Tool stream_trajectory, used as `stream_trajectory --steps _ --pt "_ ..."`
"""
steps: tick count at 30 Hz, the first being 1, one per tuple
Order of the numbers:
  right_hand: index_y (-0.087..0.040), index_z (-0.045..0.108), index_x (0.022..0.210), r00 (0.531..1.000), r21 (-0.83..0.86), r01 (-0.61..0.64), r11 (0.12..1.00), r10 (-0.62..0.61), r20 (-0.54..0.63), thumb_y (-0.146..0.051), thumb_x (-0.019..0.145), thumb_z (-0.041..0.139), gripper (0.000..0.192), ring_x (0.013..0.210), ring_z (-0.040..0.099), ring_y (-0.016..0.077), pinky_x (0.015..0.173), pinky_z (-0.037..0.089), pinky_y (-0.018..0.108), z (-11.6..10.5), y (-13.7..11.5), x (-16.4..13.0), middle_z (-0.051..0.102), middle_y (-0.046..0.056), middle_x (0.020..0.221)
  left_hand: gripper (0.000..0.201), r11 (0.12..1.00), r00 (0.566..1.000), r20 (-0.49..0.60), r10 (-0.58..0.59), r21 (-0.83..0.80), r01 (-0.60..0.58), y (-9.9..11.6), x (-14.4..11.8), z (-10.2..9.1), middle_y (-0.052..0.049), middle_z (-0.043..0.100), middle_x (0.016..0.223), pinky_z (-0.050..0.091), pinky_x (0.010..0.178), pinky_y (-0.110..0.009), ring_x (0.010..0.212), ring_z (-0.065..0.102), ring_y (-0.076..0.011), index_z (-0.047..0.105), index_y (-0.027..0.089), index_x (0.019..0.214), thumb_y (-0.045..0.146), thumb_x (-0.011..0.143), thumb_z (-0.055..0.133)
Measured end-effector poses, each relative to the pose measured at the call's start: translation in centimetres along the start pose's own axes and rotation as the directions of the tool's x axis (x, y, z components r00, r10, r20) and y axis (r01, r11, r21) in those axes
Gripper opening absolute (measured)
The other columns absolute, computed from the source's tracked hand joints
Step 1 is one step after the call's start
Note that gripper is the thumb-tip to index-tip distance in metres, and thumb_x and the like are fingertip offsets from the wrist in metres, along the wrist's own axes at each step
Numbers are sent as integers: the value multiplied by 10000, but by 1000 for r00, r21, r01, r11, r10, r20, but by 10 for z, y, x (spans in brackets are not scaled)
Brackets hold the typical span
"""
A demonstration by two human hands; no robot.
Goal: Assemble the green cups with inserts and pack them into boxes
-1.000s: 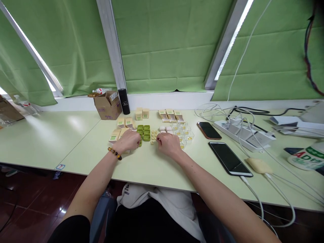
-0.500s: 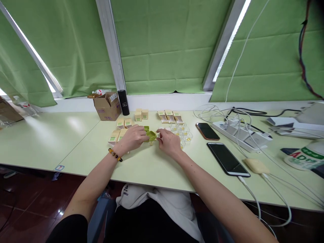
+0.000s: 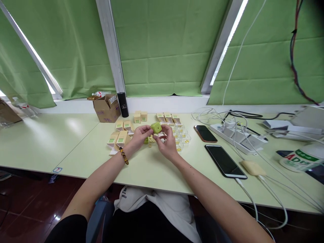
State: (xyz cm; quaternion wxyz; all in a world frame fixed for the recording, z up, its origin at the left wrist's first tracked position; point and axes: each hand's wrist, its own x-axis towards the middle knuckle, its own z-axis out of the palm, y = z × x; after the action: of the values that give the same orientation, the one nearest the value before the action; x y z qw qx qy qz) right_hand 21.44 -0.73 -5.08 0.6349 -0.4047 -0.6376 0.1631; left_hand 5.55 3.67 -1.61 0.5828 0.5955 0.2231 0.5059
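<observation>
A small green case (image 3: 156,127) is held up above the pale green table (image 3: 76,141) between my two hands. My left hand (image 3: 138,135), with a bead bracelet on its wrist, pinches the case's left side. My right hand (image 3: 165,142) touches its right side with the fingertips. Below the hands lie more green cases, mostly hidden, and small yellow pieces (image 3: 151,140). Beige cartons with green labels (image 3: 123,137) lie to the left. Clear little cups with yellow contents (image 3: 182,138) stand to the right.
An open cardboard box (image 3: 107,108) and a black cylinder (image 3: 123,104) stand at the back by the window sill. Two phones (image 3: 224,160) (image 3: 205,133), a white power strip (image 3: 238,135) with tangled cables and a yellow charger block (image 3: 253,167) lie to the right.
My left hand took one green case off the table and lifted it. My right hand rose from the table to meet it. Both hands now hold it in the air.
</observation>
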Motion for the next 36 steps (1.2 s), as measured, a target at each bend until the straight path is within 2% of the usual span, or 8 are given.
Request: stream_trajectory --steps 5,11,15,19,25,31,33,36 --pt "-277 467 1296 1000 -27 -6 1000 6 6 -418 910 720 482 1170 666 265 821 644 406 0 -1 -2 653 104 1284 452 994 998 34 -53 -92 56 -15 -9 -4 -50 751 871 512 791 -288 777 656 -134 779 146 924 488 699 972" --pt "-264 505 1272 1000 -29 12 1000 -13 -16 -372 907 709 432 1125 642 253 810 647 398 0 -3 -3 631 107 1266 512 999 1000 0 -15 -39 15 -22 -13 -4 -46 729 891 507 809 -294 804 641 -140 747 150 960 537 700 957" --pt "-260 513 1279 999 -33 18 999 -19 -26 -385 909 702 434 1109 636 253 804 645 399 -1 -4 -2 632 107 1248 487 980 990 -87 109 174 -93 -21 -15 -3 -71 707 1048 498 872 -321 927 647 -177 675 175 1040 519 778 901" --pt "-260 516 1287 999 -34 22 999 -23 -31 -388 910 693 436 1109 630 257 803 645 402 -1 -4 -2 631 112 1254 363 860 944 -116 308 458 -225 -17 -17 -3 -85 669 1130 469 932 -343 1065 625 -210 615 205 1084 417 876 823" --pt "-269 539 1282 999 -4 46 999 -46 -1 -382 922 690 407 1151 622 264 873 652 425 -4 -6 -3 623 113 1273 457 627 872 21 489 687 -368 -12 -21 -8 -123 597 1367 484 1046 -420 1295 521 -276 575 257 1334 348 925 758" --pt "-280 600 1269 997 161 -39 986 28 73 -478 929 712 410 1238 645 272 1008 632 466 -6 -4 -1 642 109 1327 448 390 789 233 568 768 -508 -11 -21 -14 -147 587 1384 435 1154 -540 1340 505 -318 544 255 1421 218 979 605" --pt "-270 636 1255 992 245 -98 965 75 98 -532 888 755 466 1239 659 289 994 636 469 -7 0 2 678 114 1308 458 376 785 273 556 760 -530 -12 -22 -14 -149 582 1364 430 1170 -549 1339 507 -316 546 255 1448 191 994 557" --pt "-258 687 1243 981 346 -174 922 131 145 -589 819 810 552 1204 686 309 975 634 477 -9 5 6 730 113 1272 491 411 798 321 511 723 -554 -14 -22 -15 -146 560 1362 447 1173 -531 1352 496 -308 548 264 1485 172 1003 527"
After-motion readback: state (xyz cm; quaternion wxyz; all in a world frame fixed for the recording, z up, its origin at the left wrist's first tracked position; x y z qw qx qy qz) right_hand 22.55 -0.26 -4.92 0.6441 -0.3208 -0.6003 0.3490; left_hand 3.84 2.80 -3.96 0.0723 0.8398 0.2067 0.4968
